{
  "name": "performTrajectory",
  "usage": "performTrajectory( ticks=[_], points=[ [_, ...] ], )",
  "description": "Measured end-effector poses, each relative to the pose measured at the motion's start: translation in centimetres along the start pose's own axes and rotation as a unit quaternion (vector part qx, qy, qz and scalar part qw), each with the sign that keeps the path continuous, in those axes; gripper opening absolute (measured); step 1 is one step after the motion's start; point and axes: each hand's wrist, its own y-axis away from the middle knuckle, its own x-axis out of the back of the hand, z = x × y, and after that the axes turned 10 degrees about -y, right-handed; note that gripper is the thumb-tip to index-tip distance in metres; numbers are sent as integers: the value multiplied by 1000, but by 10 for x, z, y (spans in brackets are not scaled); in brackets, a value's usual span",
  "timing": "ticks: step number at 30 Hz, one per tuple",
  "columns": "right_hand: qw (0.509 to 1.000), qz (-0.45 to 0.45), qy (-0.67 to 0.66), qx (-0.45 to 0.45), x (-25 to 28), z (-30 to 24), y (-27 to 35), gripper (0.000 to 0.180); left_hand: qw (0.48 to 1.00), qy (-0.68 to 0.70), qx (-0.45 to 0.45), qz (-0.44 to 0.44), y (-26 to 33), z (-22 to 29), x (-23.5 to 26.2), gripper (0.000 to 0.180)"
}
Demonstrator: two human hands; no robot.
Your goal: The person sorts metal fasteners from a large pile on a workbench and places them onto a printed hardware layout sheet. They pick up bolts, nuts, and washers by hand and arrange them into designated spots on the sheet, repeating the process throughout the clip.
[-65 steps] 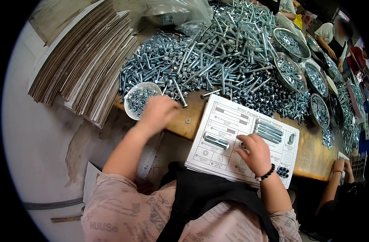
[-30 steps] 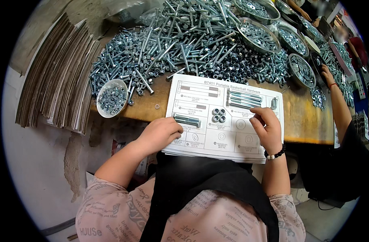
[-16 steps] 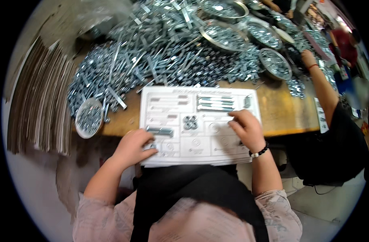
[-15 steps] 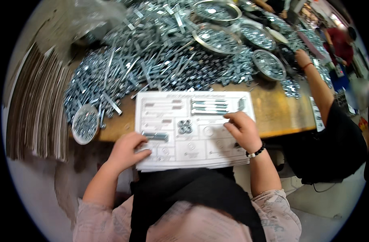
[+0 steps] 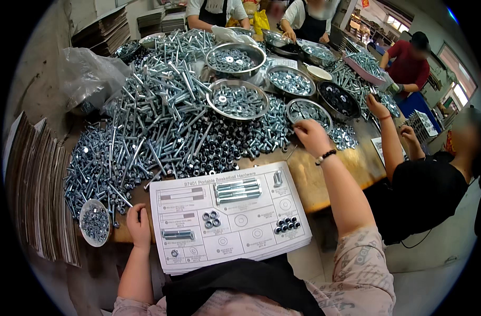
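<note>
My right hand (image 5: 312, 137) reaches to the near rim of a small metal bowl of washers (image 5: 308, 111), fingers bent but apart; nothing shows in them. Beside the left edge of a stack of printed sheets (image 5: 251, 253), my left hand (image 5: 139, 226) is loosely curled and appears to hold nothing. On the top sheet lie a row of long bolts (image 5: 238, 190), shorter bolts (image 5: 178, 235), silver nuts (image 5: 211, 218), several black-topped nuts (image 5: 287, 225), a short bolt (image 5: 277, 178) at the upper right and a single nut (image 5: 174, 253) at the lower left.
A big heap of bolts (image 5: 161, 110) and nuts covers the wooden table (image 5: 324, 181). Metal bowls of washers (image 5: 237, 99) stand behind, a white bowl (image 5: 94, 223) at left. Cardboard sheets (image 5: 32, 189) are stacked left. A co-worker in black (image 5: 424, 184) sits right; others work beyond.
My right hand has left the sheet for the bowl of washers. My left hand has moved off the sheet to its left side. The view has tilted up, showing more of the far table.
</note>
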Motion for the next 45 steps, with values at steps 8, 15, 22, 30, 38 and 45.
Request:
performTrajectory(
  ticks=[8,15,22,30,38,45],
  points=[
    [985,-112,25,129,-79,-36,-88,17,1000,1,-2,-9,-1,1,-1,9],
    [968,-207,137,28,-105,-62,-122,26,1000,-4,12,-19,-2,2,0,9],
    [961,-248,95,-73,-130,-57,-144,22,999,3,32,-16,3,-10,-5,8],
    [977,-161,100,-97,-123,-66,-124,22,999,6,11,-52,-1,-11,-9,8],
    [975,73,-164,-128,-104,-45,-111,32,1000,4,-10,-20,-5,5,-4,8],
    [662,-97,-712,-211,-70,-101,-41,14,999,37,20,9,-9,17,14,26]
  ],
)
